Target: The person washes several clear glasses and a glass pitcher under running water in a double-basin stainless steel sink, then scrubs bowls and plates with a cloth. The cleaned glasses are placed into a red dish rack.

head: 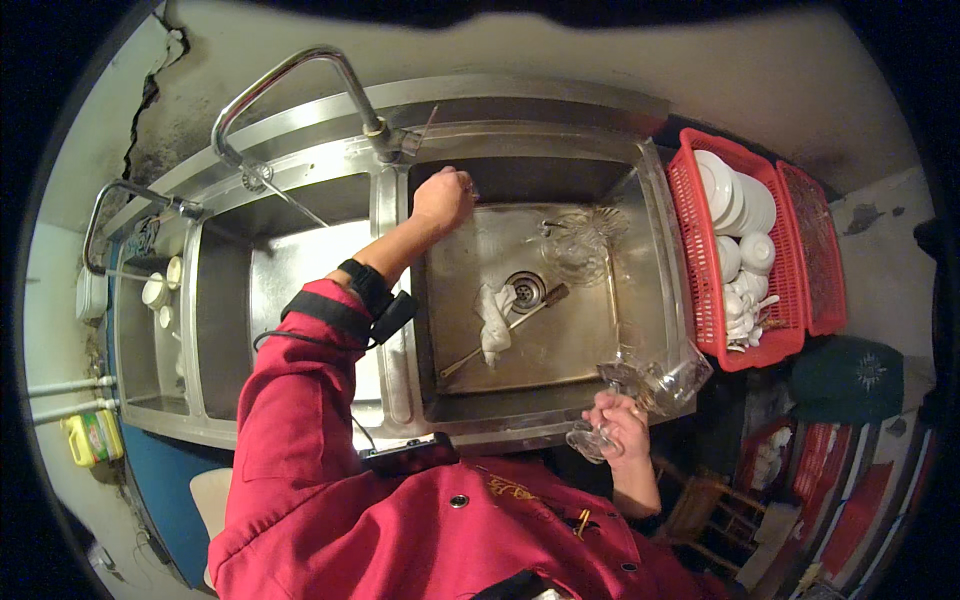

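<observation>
My left hand (446,201) is over the back left corner of the right-hand steel sink basin (480,232), its fingers curled. A small glint shows at its fingertips, but whether it holds something I cannot tell. Close to my body, at the basin's front right edge, my right hand (621,429) grips clear glassware (590,442). More clear glassware (675,381) stands on the rim just beyond that hand. A twisted white cloth (495,319) lies across a long-handled brush (555,295) near the drain (525,292). A clear ribbed glass dish (581,240) rests in the basin's back right part.
Two curved taps (322,56) (109,187) rise behind the sinks. White cups (156,292) sit in the far left basin. A red plastic basket (690,247) at right holds white plates, bowls and spoons. A yellow jug (94,439) stands lower left; a wooden stool (709,517) lower right.
</observation>
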`<state>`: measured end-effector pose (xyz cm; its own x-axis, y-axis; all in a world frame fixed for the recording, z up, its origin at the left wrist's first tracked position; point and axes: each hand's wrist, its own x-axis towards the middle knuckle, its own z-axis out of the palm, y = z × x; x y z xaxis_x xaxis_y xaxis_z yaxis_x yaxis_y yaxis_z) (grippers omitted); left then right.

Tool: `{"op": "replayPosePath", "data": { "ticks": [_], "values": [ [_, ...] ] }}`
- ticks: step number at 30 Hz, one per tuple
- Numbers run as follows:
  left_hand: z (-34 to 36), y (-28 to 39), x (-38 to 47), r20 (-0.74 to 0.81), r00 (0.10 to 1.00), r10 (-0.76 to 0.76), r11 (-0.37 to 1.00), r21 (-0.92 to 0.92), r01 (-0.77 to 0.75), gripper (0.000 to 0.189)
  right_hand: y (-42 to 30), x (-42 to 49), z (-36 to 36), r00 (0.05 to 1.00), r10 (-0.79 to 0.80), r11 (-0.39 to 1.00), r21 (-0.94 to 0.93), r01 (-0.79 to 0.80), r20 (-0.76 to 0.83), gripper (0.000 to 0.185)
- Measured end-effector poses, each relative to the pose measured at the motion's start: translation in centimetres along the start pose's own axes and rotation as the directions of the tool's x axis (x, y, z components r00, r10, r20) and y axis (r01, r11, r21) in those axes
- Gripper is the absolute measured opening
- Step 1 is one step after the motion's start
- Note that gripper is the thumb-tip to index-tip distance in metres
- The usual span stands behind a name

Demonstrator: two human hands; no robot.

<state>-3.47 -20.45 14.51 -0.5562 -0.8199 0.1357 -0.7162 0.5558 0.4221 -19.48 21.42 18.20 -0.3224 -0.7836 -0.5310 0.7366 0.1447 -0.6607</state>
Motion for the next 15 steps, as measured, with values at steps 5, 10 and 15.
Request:
{"op": "replayPosePath", "data": {
  "ticks": [5,10,15],
  "values": [
    [2.4,1.8,4.4,0.137,0.99,0.038,0.994,0.099,-0.052,0.02,-1.5,-4.6,-2.3,0.974,-0.154,0.986,0.03,0.161,-0.165,0.013],
    [9.2,8.3,3.4,0.325,0.929,0.176,0.98,-0.147,-0.134,0.027,-2.4,-8.8,-6.8,0.92,-0.284,0.923,0.182,0.338,-0.269,0.011],
    [10.4,7.8,3.9,-0.121,0.99,0.066,0.988,0.144,-0.049,0.016,-5.1,-10.5,-13.5,0.956,-0.274,0.896,0.333,0.293,-0.103,0.011]
  ]
}}
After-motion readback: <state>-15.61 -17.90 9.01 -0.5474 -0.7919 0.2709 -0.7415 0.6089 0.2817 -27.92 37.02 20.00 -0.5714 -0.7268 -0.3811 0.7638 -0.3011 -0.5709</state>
